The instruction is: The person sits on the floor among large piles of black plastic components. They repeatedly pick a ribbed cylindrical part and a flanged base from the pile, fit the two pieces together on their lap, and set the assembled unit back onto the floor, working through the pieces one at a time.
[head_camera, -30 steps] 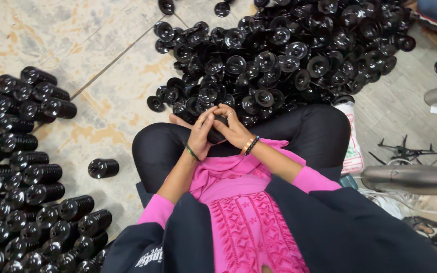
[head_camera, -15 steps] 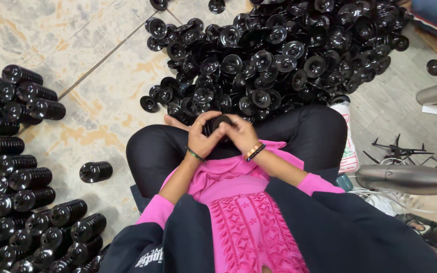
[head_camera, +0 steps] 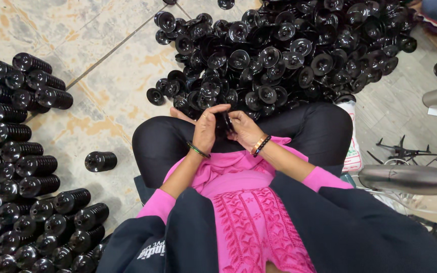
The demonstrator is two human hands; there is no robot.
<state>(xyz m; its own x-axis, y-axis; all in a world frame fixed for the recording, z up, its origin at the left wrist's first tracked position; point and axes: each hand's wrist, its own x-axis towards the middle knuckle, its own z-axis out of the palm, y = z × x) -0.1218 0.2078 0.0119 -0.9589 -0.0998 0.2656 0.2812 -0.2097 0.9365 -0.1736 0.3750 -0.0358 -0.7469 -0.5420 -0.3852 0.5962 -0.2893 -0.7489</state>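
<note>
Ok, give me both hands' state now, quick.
Left hand: closed on the small black part.
Right hand: closed on the same part.

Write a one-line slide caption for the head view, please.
Seated cross-legged, left hand and right hand grip a small black plastic part together.

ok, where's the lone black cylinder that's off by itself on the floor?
In the head view, the lone black cylinder lies on the tiled floor at the person's left, between the stacked black cylinders and the person's knee.
</note>
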